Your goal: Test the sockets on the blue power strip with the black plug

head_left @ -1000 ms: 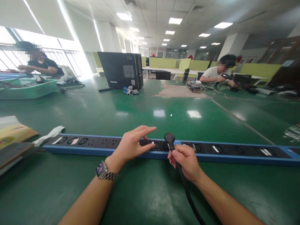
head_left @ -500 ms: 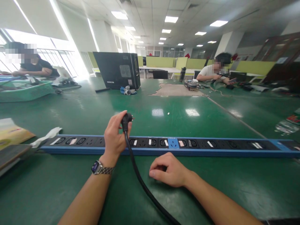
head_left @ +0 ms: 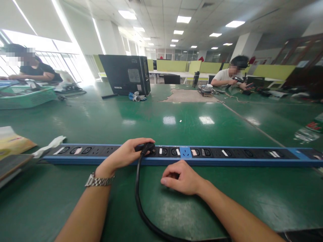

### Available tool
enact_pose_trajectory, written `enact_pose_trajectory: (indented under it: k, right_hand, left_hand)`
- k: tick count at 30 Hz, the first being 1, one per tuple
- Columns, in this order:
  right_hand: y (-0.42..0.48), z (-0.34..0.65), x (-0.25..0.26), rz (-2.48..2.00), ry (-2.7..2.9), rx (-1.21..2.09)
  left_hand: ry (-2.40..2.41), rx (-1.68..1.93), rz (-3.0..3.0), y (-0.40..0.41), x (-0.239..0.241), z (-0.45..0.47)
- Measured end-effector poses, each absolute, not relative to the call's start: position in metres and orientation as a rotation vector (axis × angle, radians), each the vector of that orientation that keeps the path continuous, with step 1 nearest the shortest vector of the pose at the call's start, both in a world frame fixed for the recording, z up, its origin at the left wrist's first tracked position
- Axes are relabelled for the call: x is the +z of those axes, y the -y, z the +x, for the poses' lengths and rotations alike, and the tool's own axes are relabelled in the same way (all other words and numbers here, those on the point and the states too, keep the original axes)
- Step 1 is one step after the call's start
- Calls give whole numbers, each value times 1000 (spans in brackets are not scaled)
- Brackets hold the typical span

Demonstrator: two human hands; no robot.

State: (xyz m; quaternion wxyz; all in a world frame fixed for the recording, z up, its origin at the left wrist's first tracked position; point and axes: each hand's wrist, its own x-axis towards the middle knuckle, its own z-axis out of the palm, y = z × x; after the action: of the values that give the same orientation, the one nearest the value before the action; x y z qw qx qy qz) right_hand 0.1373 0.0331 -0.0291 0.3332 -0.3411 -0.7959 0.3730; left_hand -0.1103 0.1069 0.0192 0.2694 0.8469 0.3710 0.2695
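A long blue-edged power strip point(head_left: 234, 154) with black sockets and one blue socket lies across the green table. My left hand point(head_left: 126, 151), wearing a watch on its wrist, is closed round a black power plug point(head_left: 148, 148) over the strip, left of the blue socket. The plug is turned down toward the strip; its pins are hidden, so I cannot tell whether they are in a socket. A thick black cord point(head_left: 138, 195) curves from it toward me. My right hand point(head_left: 183, 178) rests on the table in front of the strip, fingers curled, with nothing visible in them.
A black computer case point(head_left: 123, 74) stands farther back, with gloves point(head_left: 137, 96) before it. At left are a green basket point(head_left: 27, 98) and a yellow packet point(head_left: 15, 144). A plastic bottle point(head_left: 309, 132) lies at right. Two other people sit across the table.
My left hand has lowered the plug from above the strip onto it, tipping it over. The cord now bends in a wider curve. My right hand has stayed in place.
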Motion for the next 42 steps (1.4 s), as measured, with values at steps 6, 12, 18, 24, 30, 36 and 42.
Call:
enact_pose_trajectory:
  k: [6, 12, 18, 24, 30, 36, 42]
  right_hand:
    - [-33, 138, -29, -906, 2071, 883]
    - [-31, 135, -30, -901, 2089, 892]
    - [-33, 136, -31, -930, 2114, 851]
    - [-32, 147, -16, -859, 1946, 513]
    - [-60, 197, -10, -1103, 1128, 242]
    - [-71, 209, -16, -1203, 1171, 260]
    - [-64, 195, -15, -1290, 1513, 362]
  left_hand:
    - [-1037, 661, 2452, -99, 28, -102]
    - [-1044, 654, 2492, -95, 25, -89]
    - [-1022, 674, 2466, -97, 23, -87]
    - [-1044, 1144, 2298, -90, 22, -65]
    - [-1059, 1126, 2395, -81, 5, -6]
    - [-1146, 854, 2573, -77, 0, 32]
    - [-1167, 807, 2639, -75, -3, 31]
